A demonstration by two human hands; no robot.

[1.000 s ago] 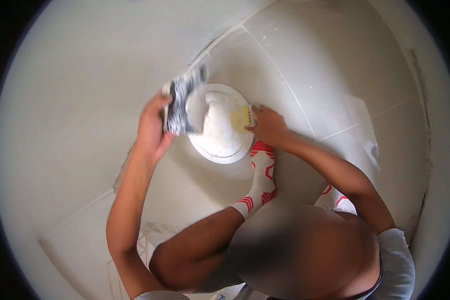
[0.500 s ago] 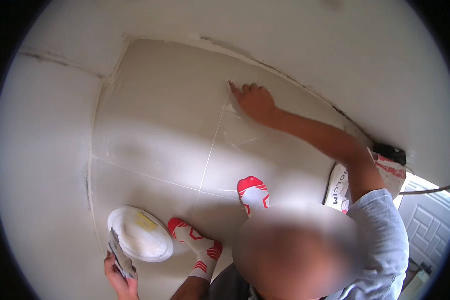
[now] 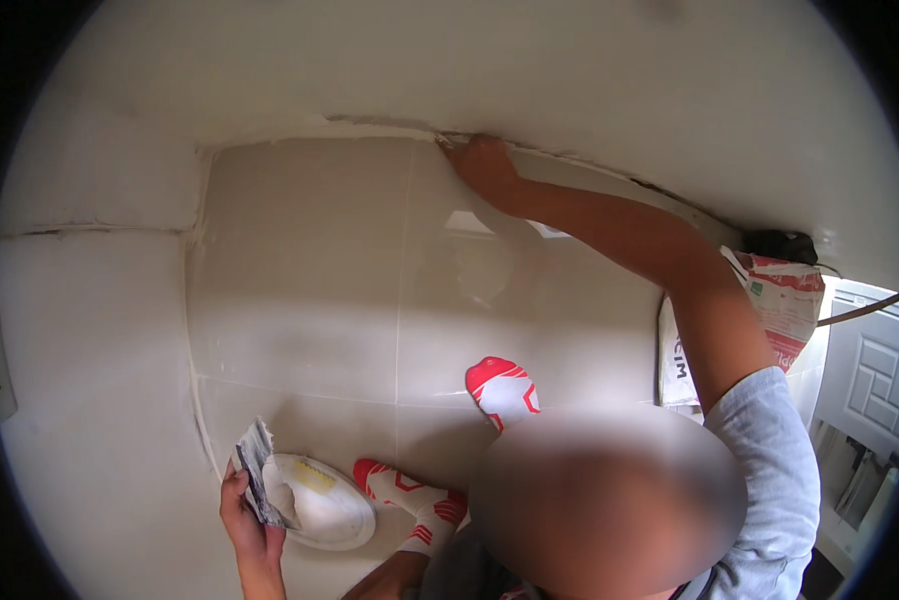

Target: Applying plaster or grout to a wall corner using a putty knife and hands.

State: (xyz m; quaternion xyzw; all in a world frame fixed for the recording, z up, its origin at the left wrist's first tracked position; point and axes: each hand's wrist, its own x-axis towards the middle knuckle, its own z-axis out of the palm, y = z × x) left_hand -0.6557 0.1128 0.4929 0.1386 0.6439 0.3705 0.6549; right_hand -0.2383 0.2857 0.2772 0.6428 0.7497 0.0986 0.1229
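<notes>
At the far edge of the tiled floor (image 3: 300,280), my right hand (image 3: 485,172) reaches to the joint (image 3: 590,163) where floor meets wall. Its fingers are curled together, the tips against that seam; anything pinched in them is too small to make out. Down at the lower left, my left hand (image 3: 253,525) grips a flat grey piece (image 3: 257,470) smeared with whitish paste; whether it is a scraper blade I cannot tell. Behind that piece a white oval dish or lid (image 3: 340,510), with a yellow patch, rests on the tiles and is partly covered.
A red-and-white paper sack (image 3: 790,310) leans by the right wall, a black item (image 3: 782,245) behind it. My socked feet (image 3: 505,390) are on the tiles. A wall socket (image 3: 0,365) is at far left, a panelled door (image 3: 870,370) at right.
My right hand has gone from the tile joint to the wall-floor seam, its extended finger now curled in. My left hand has lifted the grey piece slightly upward, and the view has shifted.
</notes>
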